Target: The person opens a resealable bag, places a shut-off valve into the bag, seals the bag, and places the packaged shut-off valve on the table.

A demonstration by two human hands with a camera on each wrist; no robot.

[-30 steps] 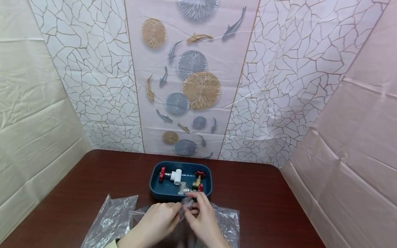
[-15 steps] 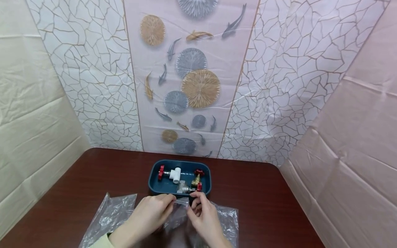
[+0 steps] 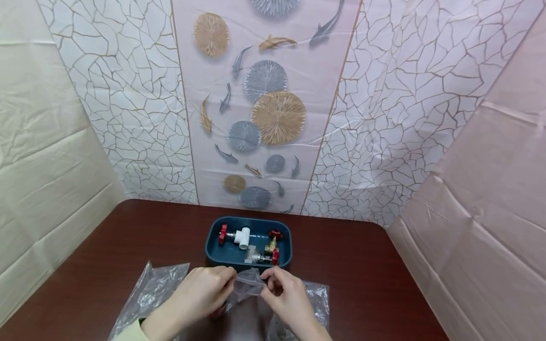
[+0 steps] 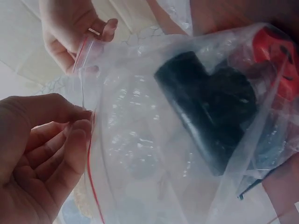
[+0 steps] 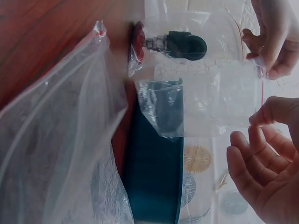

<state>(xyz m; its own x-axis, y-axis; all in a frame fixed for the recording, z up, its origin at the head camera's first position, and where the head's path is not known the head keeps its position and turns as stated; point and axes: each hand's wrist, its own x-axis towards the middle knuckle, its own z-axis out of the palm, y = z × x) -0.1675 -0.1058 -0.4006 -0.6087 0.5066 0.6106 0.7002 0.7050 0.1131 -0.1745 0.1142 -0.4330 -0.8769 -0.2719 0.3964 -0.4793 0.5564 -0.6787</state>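
A clear zip bag (image 3: 249, 282) with a red seal line stands stretched between both hands at its mouth. My left hand (image 3: 204, 291) pinches one end of the mouth; my right hand (image 3: 287, 298) pinches the other between thumb and forefinger. Inside the bag, in the left wrist view, is a dark, tee-shaped valve (image 4: 196, 107) with a red handle (image 4: 278, 60). The right wrist view shows this valve (image 5: 187, 45) low in the bag, handle toward the table. From the head view the hands mostly hide it.
Just beyond the hands stands a dark blue tray (image 3: 222, 260). It holds a white tee valve (image 3: 243, 238), a brass valve (image 3: 271, 245) and a silver valve (image 3: 253, 255), all with red handles. Clear plastic bags lie left (image 3: 149, 289) and right (image 3: 317, 300) on the brown table (image 3: 362, 284).
My hands have drawn apart, the left hand moving left and the right slightly right. The bag's mouth, bunched between the fingers before, is now spread out between them.
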